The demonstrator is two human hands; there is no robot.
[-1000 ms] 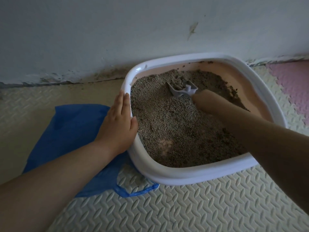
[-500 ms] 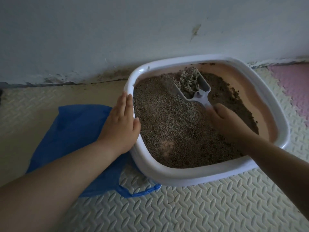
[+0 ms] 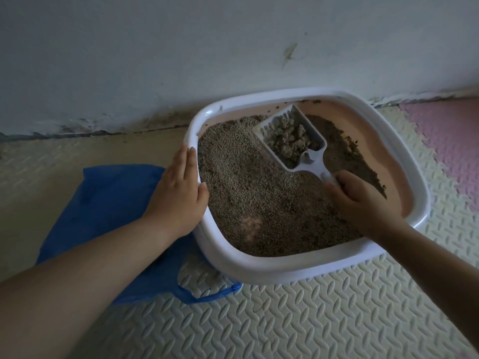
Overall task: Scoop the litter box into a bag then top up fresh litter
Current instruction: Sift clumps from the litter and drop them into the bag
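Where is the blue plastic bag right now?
In the head view the blue plastic bag lies on the cream textured floor mat at the left, against the left side of the white plastic litter box, beneath the person's left hand.

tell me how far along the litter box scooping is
Done: clumps sit in the white scoop; the litter box shows bare pink floor at right. In hand: the right hand holds the scoop above the litter, the left hand flat on the rim. Left: tipping into the blue bag lying beside the box, then topping up.
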